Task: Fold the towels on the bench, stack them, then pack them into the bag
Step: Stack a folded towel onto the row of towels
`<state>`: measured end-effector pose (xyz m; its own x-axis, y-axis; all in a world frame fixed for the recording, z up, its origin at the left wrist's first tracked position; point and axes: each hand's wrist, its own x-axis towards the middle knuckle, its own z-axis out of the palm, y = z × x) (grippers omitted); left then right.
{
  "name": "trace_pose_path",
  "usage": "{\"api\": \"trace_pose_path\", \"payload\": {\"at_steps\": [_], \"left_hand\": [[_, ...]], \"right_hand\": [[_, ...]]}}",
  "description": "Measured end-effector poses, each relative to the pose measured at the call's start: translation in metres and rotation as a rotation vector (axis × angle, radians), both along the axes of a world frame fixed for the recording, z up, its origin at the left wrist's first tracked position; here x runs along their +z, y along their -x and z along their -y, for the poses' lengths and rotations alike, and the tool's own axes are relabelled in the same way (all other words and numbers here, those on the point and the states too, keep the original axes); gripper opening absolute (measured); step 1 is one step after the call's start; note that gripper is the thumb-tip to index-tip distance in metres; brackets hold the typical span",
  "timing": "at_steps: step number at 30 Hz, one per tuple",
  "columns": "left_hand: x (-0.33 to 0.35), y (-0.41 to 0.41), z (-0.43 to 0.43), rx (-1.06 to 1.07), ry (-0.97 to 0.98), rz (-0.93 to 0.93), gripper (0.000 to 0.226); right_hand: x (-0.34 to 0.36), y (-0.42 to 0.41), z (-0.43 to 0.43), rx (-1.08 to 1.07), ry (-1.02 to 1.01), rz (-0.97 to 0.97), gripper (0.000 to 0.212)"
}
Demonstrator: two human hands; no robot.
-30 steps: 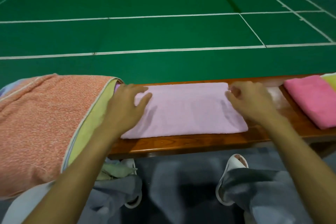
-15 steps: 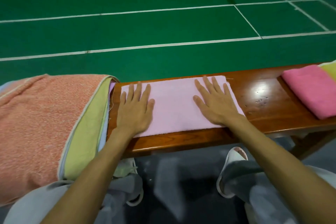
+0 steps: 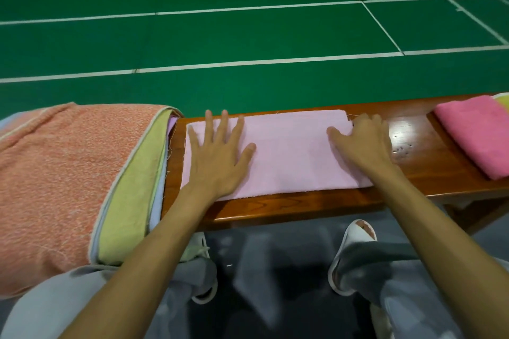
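Pale pink towel (image 3: 289, 157): folded rectangle, flat on bench (image 3: 303, 206). Left hand (image 3: 217, 157) lies flat on its left end; right hand (image 3: 363, 143) curls fingers over its far right corner. Outboard of left hand: orange towel (image 3: 68, 173) draped over yellow-green towel (image 3: 132, 201). Outboard of right hand, apart: folded hot-pink towel (image 3: 473, 132).

A glossy wooden bench (image 3: 303, 208) carries a pale pink towel (image 3: 289, 154), a hot-pink towel (image 3: 473, 132) and an orange-topped pile (image 3: 68, 173)
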<state>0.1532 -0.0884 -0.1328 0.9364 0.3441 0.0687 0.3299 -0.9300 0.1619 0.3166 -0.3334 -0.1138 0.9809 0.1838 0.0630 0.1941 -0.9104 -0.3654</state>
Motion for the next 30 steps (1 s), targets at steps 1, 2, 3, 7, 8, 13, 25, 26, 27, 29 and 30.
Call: {"api": "trace_pose_path", "payload": {"at_steps": [1, 2, 3, 7, 8, 13, 25, 26, 27, 29, 30], "left_hand": [[0.000, -0.002, 0.006, -0.033, 0.022, 0.015, 0.076], [-0.001, -0.004, 0.013, -0.064, 0.040, 0.018, 0.075], [-0.003, -0.005, 0.020, -0.089, 0.050, 0.009, 0.074], [-0.014, -0.007, 0.041, -0.119, 0.055, -0.070, 0.074], [-0.014, -0.007, 0.045, -0.122, 0.061, -0.074, 0.075], [-0.009, -0.012, 0.063, -0.120, 0.162, -0.075, 0.078], [0.066, -0.018, 0.041, 0.206, 2.063, 0.196, 0.078], [0.064, -0.015, 0.036, 0.218, 2.130, 0.173, 0.082], [0.061, -0.012, 0.032, 0.241, 2.147, 0.163, 0.084], [0.052, -0.007, 0.028, 0.321, 2.066, 0.158, 0.076], [0.047, -0.007, 0.026, 0.371, 1.986, 0.165, 0.065]], "right_hand": [[0.003, 0.000, 0.000, -0.021, -0.025, -0.043, 0.061], [0.006, 0.001, 0.000, -0.028, -0.056, -0.088, 0.061], [0.008, 0.003, 0.000, -0.023, -0.070, -0.119, 0.059], [0.014, 0.002, 0.000, 0.042, -0.040, -0.152, 0.037], [0.017, -0.001, 0.002, 0.064, -0.095, -0.180, 0.036], [0.046, -0.014, 0.022, 0.127, -0.459, -0.333, 0.023], [0.068, 0.050, -0.056, 0.490, -0.890, -0.659, 0.089], [0.065, 0.063, -0.066, 0.547, -0.895, -0.742, 0.091], [0.061, 0.071, -0.073, 0.585, -0.890, -0.783, 0.092], [0.057, 0.076, -0.082, 0.601, -0.910, -0.792, 0.087], [0.059, 0.075, -0.084, 0.569, -0.937, -0.784, 0.082]]}}
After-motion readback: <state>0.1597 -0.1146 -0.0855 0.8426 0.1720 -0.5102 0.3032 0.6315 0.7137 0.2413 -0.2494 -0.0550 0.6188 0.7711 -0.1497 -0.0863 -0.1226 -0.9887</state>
